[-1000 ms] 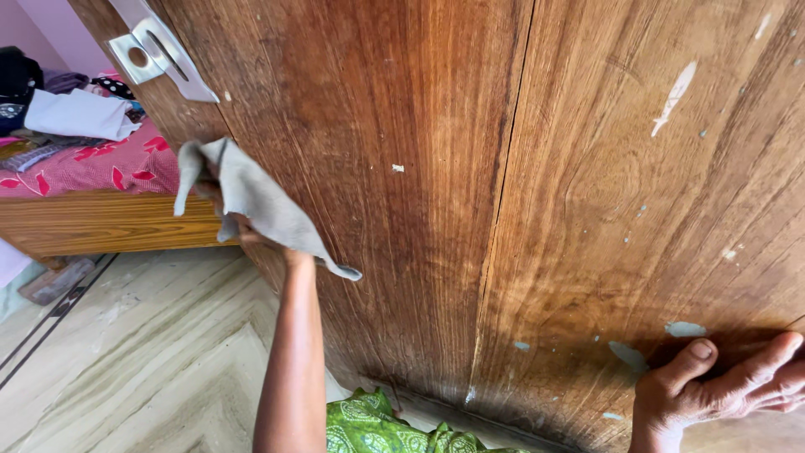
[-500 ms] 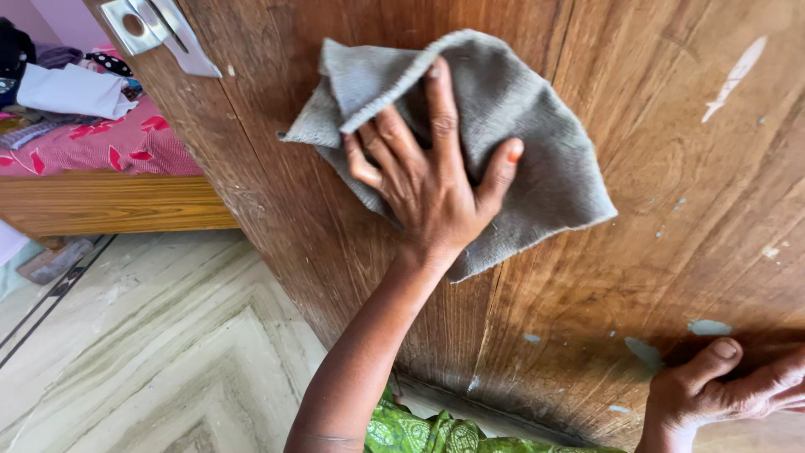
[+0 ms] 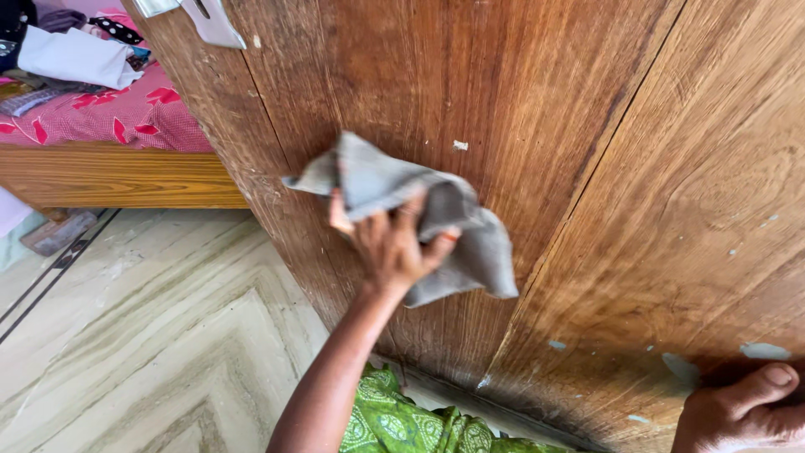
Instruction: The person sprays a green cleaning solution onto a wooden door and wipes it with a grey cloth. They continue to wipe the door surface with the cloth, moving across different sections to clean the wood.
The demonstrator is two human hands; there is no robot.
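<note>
One grey cloth (image 3: 423, 210) w/ left hand (image 3: 390, 247) on wooden door (image 3: 520, 109), bed (image 3: 109, 172) behind.

Left hand (image 3: 390, 243) raised on an outstretched arm, fingers clenched; right hand (image 3: 742, 415) low, pressed flat, thumb out.

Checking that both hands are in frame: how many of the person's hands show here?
2. The left hand grips a grey woven cloth against the brown wooden door. The right hand rests flat on the door at the lower right corner, partly cut off.
</note>
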